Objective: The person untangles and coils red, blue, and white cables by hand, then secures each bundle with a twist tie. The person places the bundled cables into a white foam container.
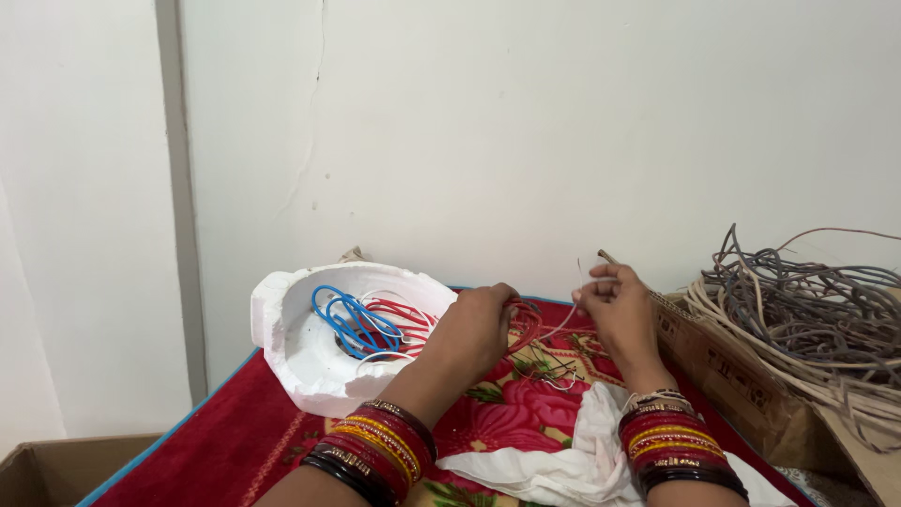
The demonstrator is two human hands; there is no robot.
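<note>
Fingers (601,282) of the right hand (615,314) are pinched together on a thin white wire (570,319), thumb against forefinger, near the far edge of the bed. The left hand (474,324) is curled shut around a loop of red wire (527,324); the white wire runs from that hand across to the right one, slack between them. Both wrists carry stacks of red, gold and black bangles (380,446).

Just left of the left hand sits a white foam bowl (282,329), tilted, at the far left corner of the bed. Inside it lie blue wire loops (352,319) and more red loops (408,319), touching each other.

The hands are over a red floral bedcover (511,404). A crumpled white cloth (563,460) lies near the front edge, under the right forearm. Short wire offcuts (554,371) rest on the cover between the hands.

At the right edge stands a cardboard box (727,366) heaped with tangled grey and cream cables (807,300).
</note>
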